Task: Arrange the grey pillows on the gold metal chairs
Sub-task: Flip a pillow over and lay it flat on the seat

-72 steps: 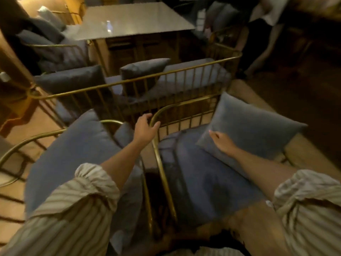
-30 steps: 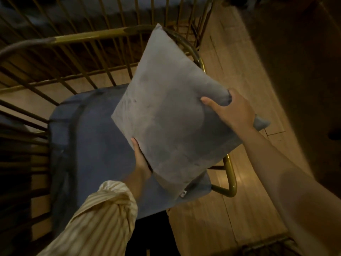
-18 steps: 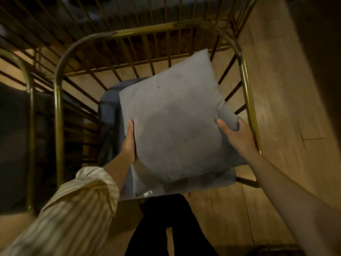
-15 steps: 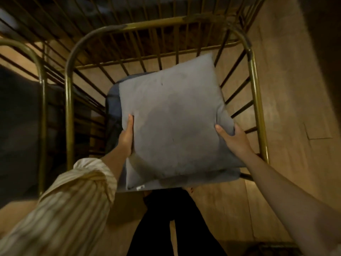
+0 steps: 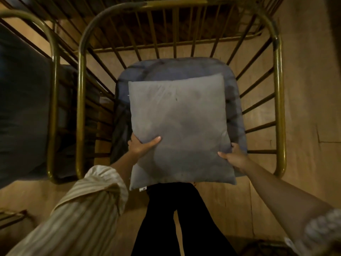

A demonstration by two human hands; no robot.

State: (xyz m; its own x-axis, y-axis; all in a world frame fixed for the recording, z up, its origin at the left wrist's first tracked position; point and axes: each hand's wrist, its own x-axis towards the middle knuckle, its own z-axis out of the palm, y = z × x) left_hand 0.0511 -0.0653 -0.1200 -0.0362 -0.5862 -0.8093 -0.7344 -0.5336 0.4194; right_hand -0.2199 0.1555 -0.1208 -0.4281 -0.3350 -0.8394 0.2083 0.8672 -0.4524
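Left hand point(image 5: 141, 145): gripping the pillow point(image 5: 180, 130).
Right hand point(image 5: 235, 157): gripping it too.
Pillow: hanging over the chair point(image 5: 277, 108) seat point(image 5: 184, 68).

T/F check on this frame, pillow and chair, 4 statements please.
1. Both hands grip the grey pillow. True: the left hand holds its left edge, the right hand its lower right edge.
2. The pillow is over the blue seat cushion of the gold metal chair. True.
3. The pillow leans upright against the chair's backrest bars. False: it is out over the seat, its near edge past the seat's front, above the person's dark trousers.
4. The left forearm is bare. False: a striped sleeve covers it; the right forearm is the bare one.
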